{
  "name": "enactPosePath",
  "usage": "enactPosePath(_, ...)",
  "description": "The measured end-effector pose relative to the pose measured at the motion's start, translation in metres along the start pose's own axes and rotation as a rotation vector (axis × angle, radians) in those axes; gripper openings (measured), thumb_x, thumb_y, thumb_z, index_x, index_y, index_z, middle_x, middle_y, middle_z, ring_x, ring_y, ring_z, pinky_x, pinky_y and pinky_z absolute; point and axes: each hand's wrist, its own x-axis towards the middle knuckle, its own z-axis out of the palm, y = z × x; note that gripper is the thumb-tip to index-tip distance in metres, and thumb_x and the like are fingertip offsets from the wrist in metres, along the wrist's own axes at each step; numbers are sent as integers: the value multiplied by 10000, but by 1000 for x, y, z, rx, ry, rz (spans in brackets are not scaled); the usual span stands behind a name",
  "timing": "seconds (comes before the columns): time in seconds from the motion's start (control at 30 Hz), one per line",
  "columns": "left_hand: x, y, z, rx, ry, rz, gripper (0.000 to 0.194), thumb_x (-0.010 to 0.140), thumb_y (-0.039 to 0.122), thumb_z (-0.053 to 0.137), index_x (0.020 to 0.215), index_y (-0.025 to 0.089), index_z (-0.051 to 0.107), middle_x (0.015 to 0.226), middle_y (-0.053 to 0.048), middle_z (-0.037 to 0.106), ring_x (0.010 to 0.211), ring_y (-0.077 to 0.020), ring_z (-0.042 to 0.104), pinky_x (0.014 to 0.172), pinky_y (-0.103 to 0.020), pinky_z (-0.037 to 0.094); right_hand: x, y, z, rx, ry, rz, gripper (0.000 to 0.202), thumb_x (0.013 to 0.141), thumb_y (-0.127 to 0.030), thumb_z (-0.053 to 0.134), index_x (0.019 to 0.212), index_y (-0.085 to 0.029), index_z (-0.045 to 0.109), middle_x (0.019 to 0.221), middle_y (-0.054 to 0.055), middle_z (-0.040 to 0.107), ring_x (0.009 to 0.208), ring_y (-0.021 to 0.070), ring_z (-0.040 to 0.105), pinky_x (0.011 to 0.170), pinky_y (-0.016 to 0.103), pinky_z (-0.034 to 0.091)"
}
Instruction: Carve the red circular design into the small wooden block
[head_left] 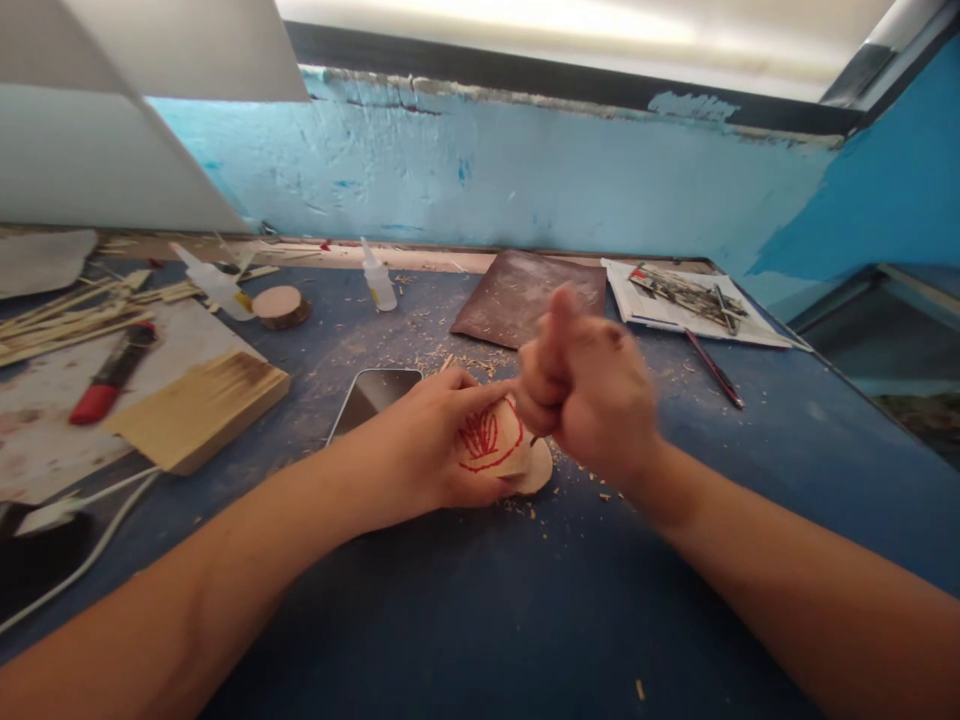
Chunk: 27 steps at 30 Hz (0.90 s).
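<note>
Pinching red-marked wood piece (491, 438) in left hand (431, 440); clenching dark-tipped tool (533, 439), mostly hidden, in right hand (592, 395), over blue tabletop (450, 620).

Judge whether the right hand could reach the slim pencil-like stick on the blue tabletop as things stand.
Probably yes: nothing bulky stands between the right hand and the pencil-like stick, mostly just blue tabletop, though the curled fingers may need to open first.

Item one: wooden piece (491, 446), pale, red petal-like strokes inside red outline, marked face upward; I log it well away from back and right edges of surface (420, 620). Item two: wooden disc (540, 472), partly hidden behind it. Item three: slim dark tool (533, 440), mostly hidden.
</note>
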Motion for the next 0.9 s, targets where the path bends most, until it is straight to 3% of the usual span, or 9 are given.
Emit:
enactPosePath(0.13, 0, -6, 2, -39, 23, 61, 501, 739, 480, 875, 1206, 321, 782, 1270, -74, 600, 1134, -311, 647, 1067, -498, 543, 1, 23, 1, 2, -17, 18, 631, 992, -537, 774, 550, -222, 452, 469, -87, 327, 387, 57, 269, 366, 239, 209)
enactPosePath(0.37, -1, 2, -1, 22, 9, -17, 611, 705, 503, 866, 1278, 316, 766, 1180, -74, 582, 1088, -322, 636, 1016, -515, 545, 3, 3, 7, 44, 38, -63, 660, 1031, -512, 728, 537, -240, 383, 461, -91, 283, 372, 62, 210, 331, 241, 211)
enactPosePath(0.53, 0, -4, 2, -17, 26, 46, 566, 705, 484, 875, 1247, 365, 766, 1279, -70, 591, 1132, -338, 635, 1052, -541, 532, 2, 13, 6, 5, -3, -93, 580, 1014, -402, 769, 553, -227, 463, 473, -87, 328, 403, 65, 267, 365, 224, 247)
enactPosePath(0.77, 0, -1, 3, 17, 48, 27, 641, 697, 483, 865, 1301, 302, 752, 1183, -66, 573, 1077, -302, 637, 1018, -506, 530, 10, 16, 4, 91, 225, 27, 615, 1010, -443, 734, 564, -246, 361, 455, -108, 269, 329, 57, 221, 309, 220, 180)
enactPosePath(0.9, -2, 2, 2, 26, 39, -4, 723, 672, 467, 869, 1355, 272, 735, 1181, -70, 555, 1076, -296, 639, 1007, -471, 534, 10, 2, 5, 102, 203, 35, 645, 1029, -490, 705, 571, -250, 319, 467, -109, 233, 334, 56, 197, 316, 222, 171)
